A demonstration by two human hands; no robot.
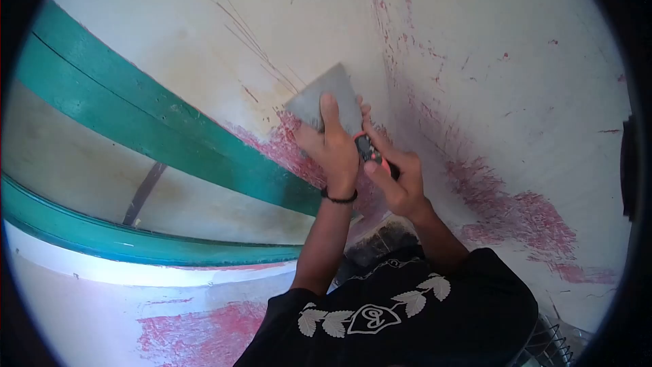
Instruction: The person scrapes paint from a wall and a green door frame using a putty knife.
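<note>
A wide putty knife [314, 102] with a flat grey metal blade and a black-and-red handle is against the pale wall. My right hand [405, 180] is closed round its handle, thumb on top. My left hand [337, 156], with a dark band on the wrist, grips the blade near its base, one digit stretched up along the metal. Part of the blade's lower edge is hidden behind that hand. Red scratched patches [299, 153] show on the wall just beside the blade, and thin scratch lines run above it.
A green-painted frame [156, 132] crosses the wall at left, with a second green rail [136, 241] below. To the right is a wall corner, with red scraped marks [536, 221] on the adjoining wall. A wire rack [553, 343] stands at lower right.
</note>
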